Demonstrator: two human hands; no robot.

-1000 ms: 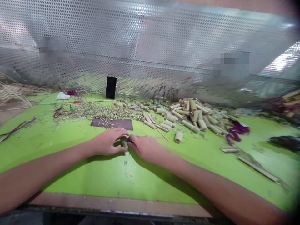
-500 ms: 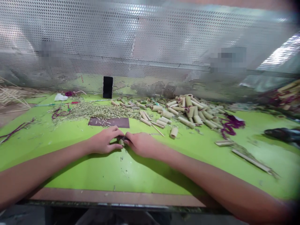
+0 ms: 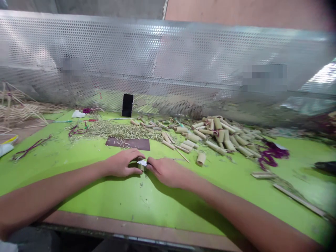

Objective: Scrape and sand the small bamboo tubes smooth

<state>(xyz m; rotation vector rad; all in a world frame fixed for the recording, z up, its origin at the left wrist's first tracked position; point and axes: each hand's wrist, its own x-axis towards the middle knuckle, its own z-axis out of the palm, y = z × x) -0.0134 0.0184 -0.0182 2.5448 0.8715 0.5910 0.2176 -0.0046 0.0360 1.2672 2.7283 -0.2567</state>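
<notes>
Close to the middle of the green table, my left hand (image 3: 125, 163) curls its thumb and fingers around a short piece of bamboo (image 3: 141, 167). Facing it, my right hand (image 3: 166, 171) pinches a small thin flat piece (image 3: 142, 163), bright white on the side I see, which lies against the bamboo's top. Whether that piece is a blade or folded sandpaper I cannot tell. Just beyond my left hand is a flat dark brown sheet (image 3: 140, 144) with a few pale slivers on it.
Cut bamboo tubes (image 3: 222, 134) lie heaped at the back right, beside a spread of shavings (image 3: 115, 130). A phone (image 3: 127, 105) stands against the perforated metal screen (image 3: 181, 66). Purple yarn (image 3: 273, 154) and a dark tool (image 3: 325, 167) lie right; thin sticks (image 3: 23, 108) are far left.
The view has tilted up and turned slightly right. The flat piece between my hands looked dark before and now shows a bright white face. Both hands keep their grip.
</notes>
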